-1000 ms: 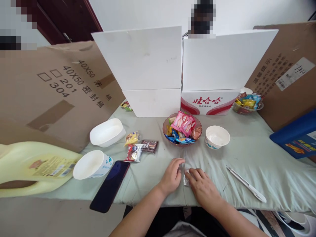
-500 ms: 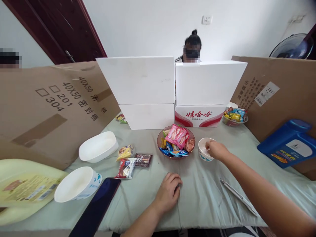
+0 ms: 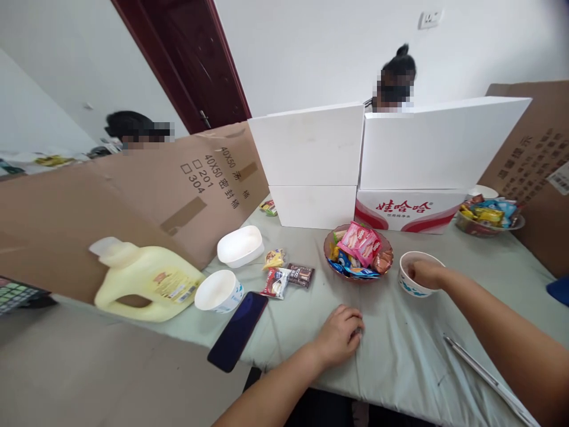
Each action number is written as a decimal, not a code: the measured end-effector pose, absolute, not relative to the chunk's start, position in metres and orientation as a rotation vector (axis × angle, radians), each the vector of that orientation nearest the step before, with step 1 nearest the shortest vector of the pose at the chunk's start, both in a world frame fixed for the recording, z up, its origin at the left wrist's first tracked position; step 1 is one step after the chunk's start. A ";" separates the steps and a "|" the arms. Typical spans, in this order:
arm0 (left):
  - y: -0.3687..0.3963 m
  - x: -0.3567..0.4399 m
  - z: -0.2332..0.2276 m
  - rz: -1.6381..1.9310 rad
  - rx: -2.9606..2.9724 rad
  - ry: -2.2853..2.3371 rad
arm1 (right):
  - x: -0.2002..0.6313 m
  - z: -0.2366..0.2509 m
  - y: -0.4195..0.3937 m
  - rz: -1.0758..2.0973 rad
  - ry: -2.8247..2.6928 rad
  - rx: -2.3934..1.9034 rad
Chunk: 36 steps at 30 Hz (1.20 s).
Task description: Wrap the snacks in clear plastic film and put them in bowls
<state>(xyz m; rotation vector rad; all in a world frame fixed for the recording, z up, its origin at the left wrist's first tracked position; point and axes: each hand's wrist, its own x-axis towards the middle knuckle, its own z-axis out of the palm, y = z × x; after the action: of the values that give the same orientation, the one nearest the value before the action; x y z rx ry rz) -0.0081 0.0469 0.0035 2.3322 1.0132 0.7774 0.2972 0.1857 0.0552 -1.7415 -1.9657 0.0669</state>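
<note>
The right hand (image 3: 425,274) reaches over the rim of a small white paper cup with blue print (image 3: 411,283), fingers curled down into its mouth; whether they pinch anything inside I cannot tell. The cup stands toward the right of the pale green cloth-covered table (image 3: 400,356), just beside a clear reddish glass bowl of wrapped snacks (image 3: 358,253), close enough for one reach to serve both. The left hand (image 3: 340,335) rests near the front edge, fingers loosely curled on the cloth, seemingly pressing something small there, though it is hidden. A silver pen (image 3: 484,373) lies near the right front corner. A dark phone (image 3: 237,330) overhangs the front edge to the left.
</note>
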 end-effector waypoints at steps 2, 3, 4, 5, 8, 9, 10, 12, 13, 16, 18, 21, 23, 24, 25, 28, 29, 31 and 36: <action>0.051 -0.025 0.014 0.753 2.376 0.981 | 0.306 0.067 0.173 0.165 -2.092 -1.742; 0.056 -0.037 0.020 0.751 2.416 1.024 | 0.311 0.071 0.163 0.217 -2.155 -1.753; 0.062 -0.049 0.026 0.747 2.469 1.125 | 0.316 0.074 0.150 0.241 -2.192 -1.750; 0.070 -0.062 0.031 0.721 2.534 1.273 | 0.321 0.075 0.136 0.250 -2.214 -1.738; 0.098 -0.095 0.037 0.440 2.630 1.809 | 0.334 0.063 0.088 0.275 -2.254 -1.630; 0.107 -0.102 0.037 0.344 2.620 1.913 | 0.337 0.053 0.073 0.285 -2.260 -1.601; 0.115 -0.106 0.036 0.274 2.607 1.967 | 0.339 0.042 0.059 0.279 -2.263 -1.588; 0.127 -0.109 0.036 0.226 2.600 1.964 | 0.342 0.018 0.035 0.202 -2.251 -1.589; 0.130 -0.107 0.037 0.228 2.606 1.937 | 0.342 0.007 0.025 0.136 -2.236 -1.593; 0.129 -0.094 0.048 0.242 2.634 1.847 | 0.340 -0.017 -0.001 -0.069 -2.187 -1.614; 0.119 -0.082 0.058 0.288 2.598 1.812 | 0.335 -0.025 -0.016 -0.168 -2.143 -1.650; 0.100 -0.060 0.069 0.328 2.352 1.555 | 0.324 -0.029 -0.032 -0.263 -2.052 -1.727; 0.088 -0.042 0.068 0.268 2.189 1.204 | 0.316 -0.028 -0.037 -0.287 -2.013 -1.761; 0.084 -0.033 0.065 0.235 2.156 1.040 | 0.313 -0.028 -0.038 -0.288 -2.003 -1.769; 0.080 -0.024 0.061 0.218 2.150 0.917 | 0.311 -0.028 -0.039 -0.282 -1.997 -1.771; 0.078 0.001 0.045 0.310 2.247 0.840 | 0.307 -0.026 -0.038 -0.252 -1.979 -1.757; 0.078 0.007 0.041 0.382 2.294 0.886 | 0.307 -0.026 -0.038 -0.248 -1.969 -1.752; 0.077 0.014 0.033 0.567 2.366 1.005 | 0.308 -0.027 -0.038 -0.246 -1.945 -1.755; 0.062 0.004 0.019 1.029 2.279 1.118 | 0.303 -0.020 -0.034 -0.201 -1.895 -1.748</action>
<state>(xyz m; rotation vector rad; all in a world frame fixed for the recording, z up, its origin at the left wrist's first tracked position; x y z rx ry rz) 0.0042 0.0622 0.0193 2.2787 1.1175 1.0288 0.3026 -0.0340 -0.0202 -1.7478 -1.8949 -0.2012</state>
